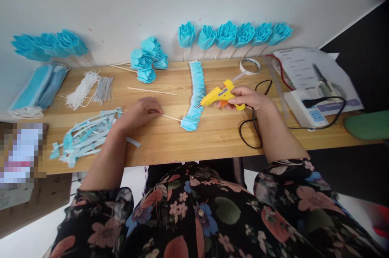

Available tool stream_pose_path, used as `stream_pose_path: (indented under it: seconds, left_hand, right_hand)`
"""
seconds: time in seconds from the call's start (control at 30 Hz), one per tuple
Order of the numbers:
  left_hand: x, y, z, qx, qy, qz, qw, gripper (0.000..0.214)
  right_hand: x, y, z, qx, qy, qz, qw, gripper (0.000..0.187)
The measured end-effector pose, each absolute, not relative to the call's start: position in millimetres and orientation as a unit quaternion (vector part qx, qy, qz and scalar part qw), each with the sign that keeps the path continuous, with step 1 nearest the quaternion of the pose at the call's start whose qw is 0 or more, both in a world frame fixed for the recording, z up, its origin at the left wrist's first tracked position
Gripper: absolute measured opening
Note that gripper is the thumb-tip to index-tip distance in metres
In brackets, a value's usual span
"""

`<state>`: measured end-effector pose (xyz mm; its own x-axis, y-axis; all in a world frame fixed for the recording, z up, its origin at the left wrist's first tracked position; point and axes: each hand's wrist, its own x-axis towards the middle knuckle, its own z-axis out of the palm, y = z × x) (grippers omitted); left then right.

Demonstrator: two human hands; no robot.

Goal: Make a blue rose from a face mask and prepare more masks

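The fingers of the left hand (144, 110) are pinched together on a thin stick (172, 118), apparently to keep it steady where its far end meets the foot of a blue pleated strip (197, 83) at mid-tabletop (164, 144). At three o'clock from the strip, the right hand (247, 97) has its fingers wrapped around a yellow glue gun (219, 95), its nozzle angled down at the pleats; whether the tip touches cannot be told. The strip lies stretched toward twelve, probably so its length stays in reach. A loose stick (152, 91) waits at ten o'clock. Along the wall, from eleven to one, blue flowers (226, 35) stand or lie, the row at one o'clock propped on stick stems, likely to spare the petals. Trimmed strips (86, 143) lie heaped at eight; at three, a power strip (293, 106) holds a black plug (310, 103).
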<state>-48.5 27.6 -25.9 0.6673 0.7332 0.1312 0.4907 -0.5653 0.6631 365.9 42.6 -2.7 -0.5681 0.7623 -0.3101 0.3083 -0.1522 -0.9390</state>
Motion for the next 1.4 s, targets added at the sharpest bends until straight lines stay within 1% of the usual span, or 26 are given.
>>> stream_pose_path:
  seconds: [0.17,0.43,0.73,0.93,1.4]
  left_hand:
    - [-48.3,27.2,-27.5,0.863,0.348,0.216,0.297,0.022]
    - [-47.5,25.5,-25.9,0.860,0.358,0.210,0.297,0.023]
    - [-46.6,24.9,-25.0,0.863,0.350,0.215,0.295,0.023]
    - [-43.5,25.0,-22.9,0.872,0.339,0.214,0.280,0.023]
    - [-42.7,24.9,-24.6,0.879,0.316,0.229,0.275,0.025]
  right_hand:
    - [366.2,42.1,-4.1,-0.416,-0.621,0.648,0.145,0.044]
    - [368.3,42.3,-8.5,-0.409,-0.606,0.666,0.151,0.040]
    - [365.8,42.9,-11.3,-0.412,-0.622,0.652,0.135,0.043]
    - [367.2,44.6,-13.6,-0.388,-0.642,0.648,0.133,0.040]
    - [366.5,45.7,-14.5,-0.396,-0.643,0.642,0.127,0.040]
